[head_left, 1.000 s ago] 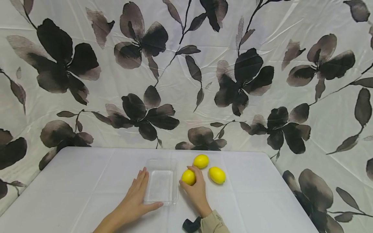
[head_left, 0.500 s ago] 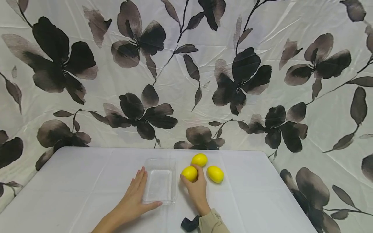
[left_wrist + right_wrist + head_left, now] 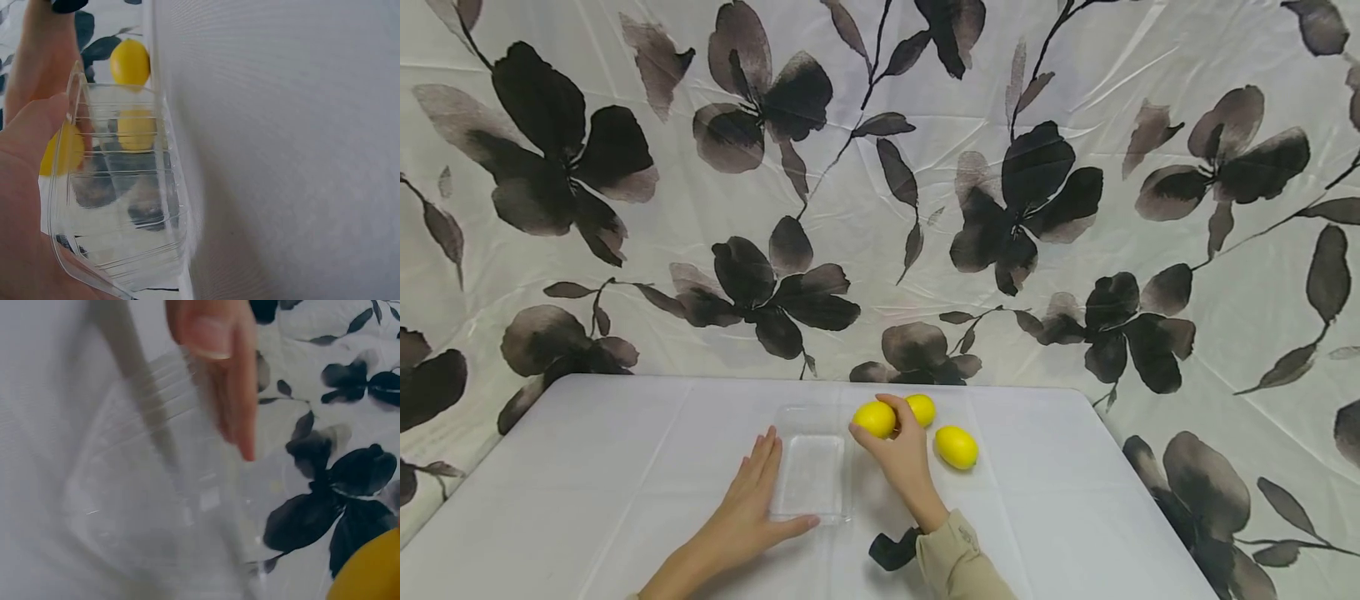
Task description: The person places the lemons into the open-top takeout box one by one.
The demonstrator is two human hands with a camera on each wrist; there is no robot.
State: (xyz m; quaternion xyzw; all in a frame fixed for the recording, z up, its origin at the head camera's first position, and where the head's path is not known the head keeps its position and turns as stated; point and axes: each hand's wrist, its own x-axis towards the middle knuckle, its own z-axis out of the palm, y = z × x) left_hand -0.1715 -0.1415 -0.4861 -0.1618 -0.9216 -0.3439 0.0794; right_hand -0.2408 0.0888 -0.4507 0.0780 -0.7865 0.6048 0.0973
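My right hand (image 3: 901,454) pinches a yellow lemon (image 3: 874,419) between thumb and fingers, raised above the table by the far right corner of a clear plastic container (image 3: 812,508). In the right wrist view, part of a lemon (image 3: 372,572) shows at the lower right edge. My left hand (image 3: 741,508) lies along the container's left side with straight fingers, its thumb stretched along the near edge. Through the clear wall in the left wrist view, the held lemon (image 3: 65,150) appears. Two more lemons rest on the table: one (image 3: 922,410) partly behind my right hand, another (image 3: 957,447) to its right.
A white cloth covers the table (image 3: 587,483). Behind it hangs a white curtain with dark flowers (image 3: 880,208). A black object (image 3: 892,552), seemingly at the right wrist, shows beside the beige sleeve (image 3: 958,554).
My right hand has lifted the lemon and carried it away from me and left, toward the container's far right corner. My left hand and the container have stayed in place.
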